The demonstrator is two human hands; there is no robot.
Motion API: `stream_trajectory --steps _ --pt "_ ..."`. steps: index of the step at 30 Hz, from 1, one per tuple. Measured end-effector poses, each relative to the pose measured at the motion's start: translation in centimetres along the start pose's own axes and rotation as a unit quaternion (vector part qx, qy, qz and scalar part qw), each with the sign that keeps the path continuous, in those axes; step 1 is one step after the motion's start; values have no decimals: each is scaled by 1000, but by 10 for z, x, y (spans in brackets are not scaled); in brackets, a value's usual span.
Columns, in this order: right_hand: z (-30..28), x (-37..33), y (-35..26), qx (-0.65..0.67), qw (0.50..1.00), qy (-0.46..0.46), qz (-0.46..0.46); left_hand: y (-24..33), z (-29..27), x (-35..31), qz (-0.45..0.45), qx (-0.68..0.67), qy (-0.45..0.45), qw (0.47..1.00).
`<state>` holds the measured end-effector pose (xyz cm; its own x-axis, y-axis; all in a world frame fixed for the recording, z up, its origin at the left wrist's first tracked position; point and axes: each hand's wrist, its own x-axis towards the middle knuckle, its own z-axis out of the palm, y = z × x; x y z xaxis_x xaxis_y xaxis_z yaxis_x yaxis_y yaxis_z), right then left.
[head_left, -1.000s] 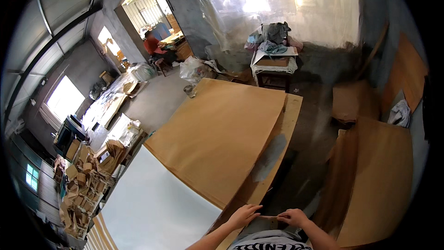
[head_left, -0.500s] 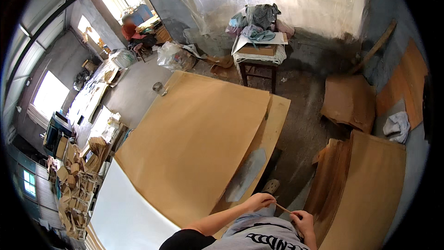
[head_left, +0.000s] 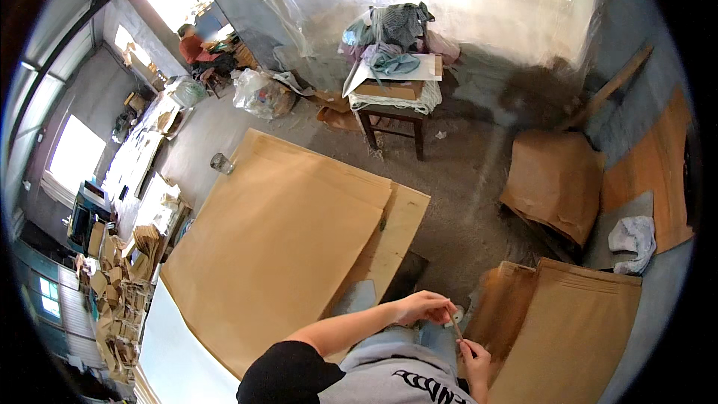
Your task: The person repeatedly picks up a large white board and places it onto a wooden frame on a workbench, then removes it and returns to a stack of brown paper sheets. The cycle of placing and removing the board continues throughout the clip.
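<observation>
My left hand [head_left: 428, 307] is closed on the upper end of a thin brown strip [head_left: 456, 326], its fingers pinched together. The lower end sits in the closed fingers of my right hand [head_left: 475, 360]. Between the two hands the strip runs short and straight, and I cannot tell whether it is paper, cord or wood. Both hands are in front of my body, just off the right side of a table. On that table lies a stack of large brown paper sheets [head_left: 277, 239] over a pale wooden board [head_left: 404, 228].
A white sheet [head_left: 183, 344] covers the table's near left. More brown sheets [head_left: 576, 329] are stacked at right, with a grey cloth [head_left: 632, 243] beyond. A stool [head_left: 393, 123] bears cloths. A glass jar [head_left: 221, 164] stands at the table's far corner. Someone [head_left: 196, 49] sits far left.
The view has shifted, so the table and stool now appear farther left. My left hand is higher above the right, and the strip between them is steeper. Both hands keep their hold.
</observation>
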<state>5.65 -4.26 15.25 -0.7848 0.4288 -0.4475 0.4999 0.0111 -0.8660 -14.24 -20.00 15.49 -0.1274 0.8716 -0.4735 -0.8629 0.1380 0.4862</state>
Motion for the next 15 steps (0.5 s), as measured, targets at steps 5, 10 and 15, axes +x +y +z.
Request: stream_trajectory --steps 5,10,15 --pt "-46 40 -1 35 999 -4 -15 28 40 59 31 -3 -14 999" --pt "-95 60 -5 12 996 88 -8 35 66 133 23 -47 33 998" --pt "-118 57 21 29 982 188 -7 53 89 207 -42 -25 64 997"
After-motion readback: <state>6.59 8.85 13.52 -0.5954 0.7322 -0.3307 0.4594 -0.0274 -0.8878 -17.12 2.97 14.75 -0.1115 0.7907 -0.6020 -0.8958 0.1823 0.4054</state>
